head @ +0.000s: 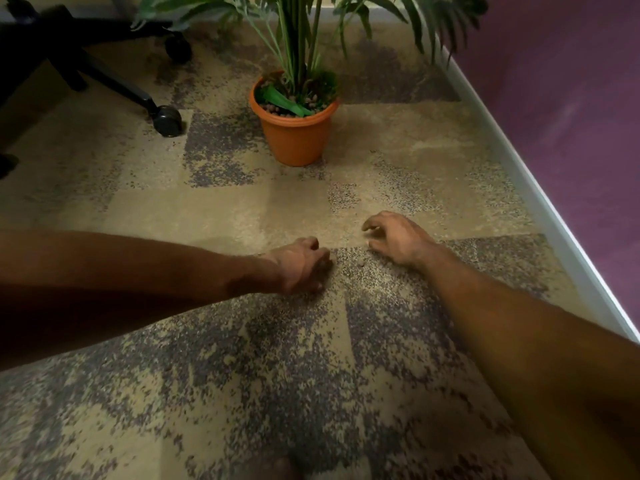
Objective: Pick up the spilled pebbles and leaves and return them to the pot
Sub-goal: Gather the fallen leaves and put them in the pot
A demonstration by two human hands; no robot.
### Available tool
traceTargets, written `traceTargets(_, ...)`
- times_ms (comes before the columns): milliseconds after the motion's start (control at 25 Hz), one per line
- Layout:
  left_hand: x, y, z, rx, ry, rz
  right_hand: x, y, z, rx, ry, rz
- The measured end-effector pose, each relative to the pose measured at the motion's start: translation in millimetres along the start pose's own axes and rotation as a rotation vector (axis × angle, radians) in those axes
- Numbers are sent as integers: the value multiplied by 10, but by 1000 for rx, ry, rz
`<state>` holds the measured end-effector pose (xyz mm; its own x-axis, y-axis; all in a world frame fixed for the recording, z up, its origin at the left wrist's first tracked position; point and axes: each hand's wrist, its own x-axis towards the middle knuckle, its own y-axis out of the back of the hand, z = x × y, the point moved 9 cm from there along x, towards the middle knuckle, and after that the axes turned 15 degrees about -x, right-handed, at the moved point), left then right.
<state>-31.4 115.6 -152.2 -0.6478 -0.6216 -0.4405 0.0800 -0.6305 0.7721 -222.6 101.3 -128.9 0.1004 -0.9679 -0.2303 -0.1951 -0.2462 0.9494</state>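
An orange plastic pot (294,135) with a tall green plant stands on the carpet ahead of me; pebbles and a green leaf (282,100) lie on its soil. One small brown pebble (360,263) rests on the carpet between my hands. My left hand (303,263) lies on the floor just left of it with the fingers curled shut; what it holds is hidden. My right hand (398,237) hovers low to the right of the pebble, fingers bent and apart, nothing in it.
A black office chair base with castors (167,120) stands at the back left. A white skirting board (540,195) and purple wall run along the right. Patterned beige and grey carpet covers the floor. My knee shows at the bottom edge.
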Motion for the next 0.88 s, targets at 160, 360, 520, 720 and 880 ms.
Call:
traceTargets(160, -15, -316, 128, 68, -51, -139, -152, -120, -41, 13, 26, -79)
traceTargets(360, 61, -497, 63, 83, -70, -191, -276, -348, -229, -33, 53, -95)
traceTargets(520, 73, -424, 18, 47, -38, -164, -220, -372, -268, -15, 22, -131)
traceTargets(720, 73, -171, 126, -149, -32, -48, -125, -272, -91, 365, -148, -149)
traceTargets(880, 193, 408, 523, -491, -149, 163, -128, -189, 57, 909, -386, -300)
